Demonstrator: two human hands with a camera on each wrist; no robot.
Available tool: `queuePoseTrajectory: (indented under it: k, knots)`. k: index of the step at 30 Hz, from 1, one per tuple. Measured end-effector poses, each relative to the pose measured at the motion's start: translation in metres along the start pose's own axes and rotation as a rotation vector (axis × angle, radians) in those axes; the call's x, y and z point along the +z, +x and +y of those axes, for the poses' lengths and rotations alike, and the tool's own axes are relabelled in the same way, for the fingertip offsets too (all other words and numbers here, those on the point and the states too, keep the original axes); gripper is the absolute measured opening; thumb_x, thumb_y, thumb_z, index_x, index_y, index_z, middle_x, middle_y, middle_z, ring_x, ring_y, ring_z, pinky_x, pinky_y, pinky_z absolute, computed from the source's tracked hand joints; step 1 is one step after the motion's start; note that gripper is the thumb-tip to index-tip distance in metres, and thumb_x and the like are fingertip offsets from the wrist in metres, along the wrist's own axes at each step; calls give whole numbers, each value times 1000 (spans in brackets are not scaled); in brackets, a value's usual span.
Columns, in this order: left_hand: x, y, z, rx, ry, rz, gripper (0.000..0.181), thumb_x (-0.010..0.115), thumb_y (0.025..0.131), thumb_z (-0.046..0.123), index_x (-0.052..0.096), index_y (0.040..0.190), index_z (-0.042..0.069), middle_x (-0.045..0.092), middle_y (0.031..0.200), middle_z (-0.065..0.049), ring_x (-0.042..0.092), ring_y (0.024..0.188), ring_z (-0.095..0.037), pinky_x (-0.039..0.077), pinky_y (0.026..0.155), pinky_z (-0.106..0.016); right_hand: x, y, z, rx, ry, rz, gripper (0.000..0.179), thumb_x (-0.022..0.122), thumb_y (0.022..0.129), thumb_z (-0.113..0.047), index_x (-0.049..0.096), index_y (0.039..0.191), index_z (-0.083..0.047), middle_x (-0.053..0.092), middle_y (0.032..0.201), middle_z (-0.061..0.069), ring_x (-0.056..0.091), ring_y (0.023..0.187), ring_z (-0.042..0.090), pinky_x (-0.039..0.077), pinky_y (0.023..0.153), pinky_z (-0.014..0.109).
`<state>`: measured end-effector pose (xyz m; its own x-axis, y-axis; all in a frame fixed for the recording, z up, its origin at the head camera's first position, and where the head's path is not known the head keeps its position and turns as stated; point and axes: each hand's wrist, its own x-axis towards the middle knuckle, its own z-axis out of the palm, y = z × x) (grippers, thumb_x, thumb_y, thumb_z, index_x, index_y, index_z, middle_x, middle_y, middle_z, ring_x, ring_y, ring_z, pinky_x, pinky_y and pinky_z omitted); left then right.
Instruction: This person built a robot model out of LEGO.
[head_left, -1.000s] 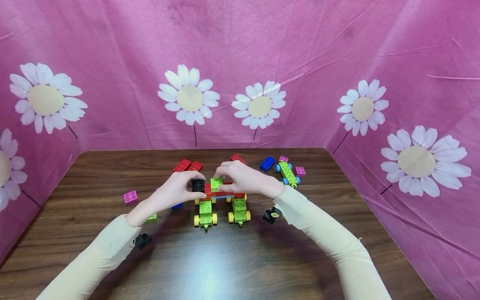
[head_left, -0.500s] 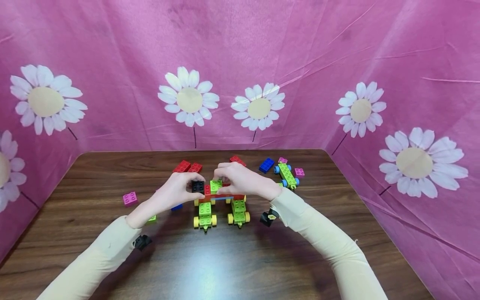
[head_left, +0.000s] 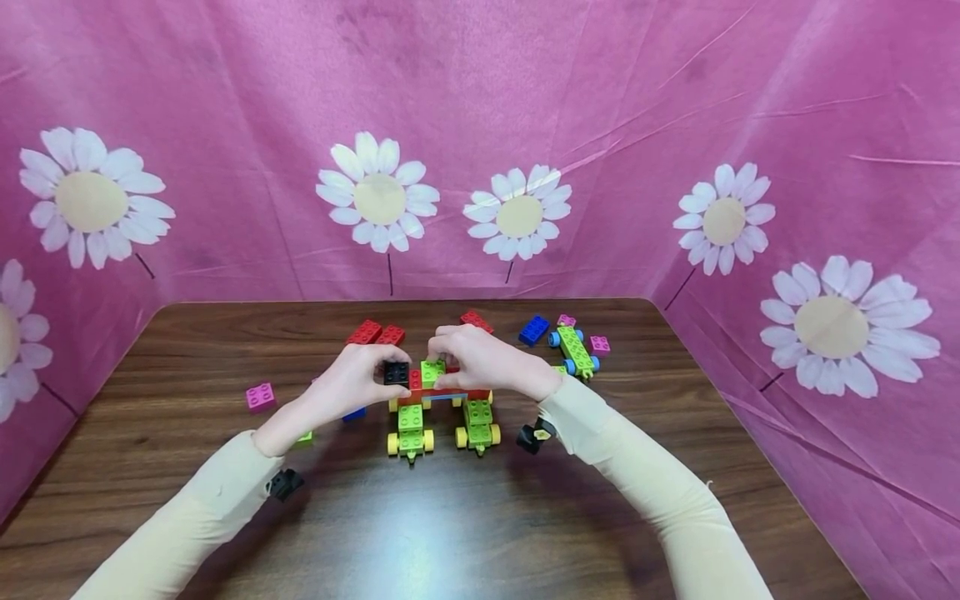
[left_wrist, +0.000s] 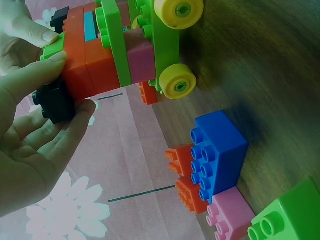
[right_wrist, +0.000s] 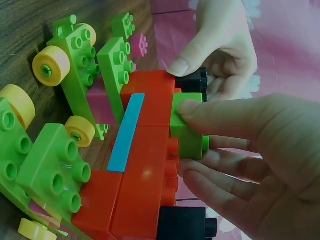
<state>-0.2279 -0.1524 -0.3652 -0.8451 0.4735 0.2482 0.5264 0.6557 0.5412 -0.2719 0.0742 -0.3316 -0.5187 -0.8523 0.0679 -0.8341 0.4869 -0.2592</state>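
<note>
Two green wheeled bases (head_left: 410, 437) with yellow wheels carry a bridge of red bricks (right_wrist: 145, 185), with a light blue strip (right_wrist: 126, 132) low on its side. My left hand (head_left: 341, 383) pinches a black brick (left_wrist: 56, 102) at the bridge's left end, thumb in front and fingers behind. Close beside it, my right hand (head_left: 483, 360) pinches a lime green brick (right_wrist: 186, 126) seated on top of the red bricks. A second black brick (right_wrist: 181, 222) sits further right on the bridge, hidden in the head view behind the right hand.
Red bricks (head_left: 365, 332) and a blue brick (head_left: 534, 330) lie at the table's back. A green base with blue wheels (head_left: 576, 350) stands to the right, pink bricks (head_left: 599, 344) near it. Left lies another pink brick (head_left: 261, 397). A pink flowered cloth (head_left: 450, 100) hangs behind.
</note>
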Motion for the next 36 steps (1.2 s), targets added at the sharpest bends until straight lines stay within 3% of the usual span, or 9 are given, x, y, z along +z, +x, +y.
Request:
queuePoseTrajectory:
  k: [12,16,24,31,36]
  knots:
    - [0,-2,1,-14,1,-28,34,82,79,14,70,108,0,72,91,-8,53,69,-9,47,62,-20,5,-4,0,46,25,-6,31,79,85,-26,70,108,-8,66,102,4,55,81,16,47,71,21]
    - [0,-2,1,-11,7,-25,34,82,79,14,70,107,1,72,91,-8,53,69,-9,47,62,-21,6,-6,2,27,28,10,32,78,85,-27,69,110,-8,66,102,5,58,84,20,46,70,19]
    - [-1,-1,2,-3,5,-27,34,82,80,15,70,108,0,72,92,-8,54,71,-9,47,62,-21,5,-9,7,-50,10,55,33,79,85,-27,69,111,-8,68,102,3,54,80,10,47,70,16]
    - [-1,-2,1,-5,-1,-24,34,82,79,14,70,108,1,72,92,-8,55,71,-9,47,63,-22,3,-13,9,-58,36,72,31,76,87,-25,69,113,-9,70,109,5,66,95,19,56,83,25]
    - [0,-2,1,-8,-9,-25,34,82,80,15,70,108,2,72,93,-7,55,73,-10,47,64,-22,-6,-21,14,-46,56,130,28,74,90,-24,70,112,-8,70,108,5,67,96,17,57,85,29]
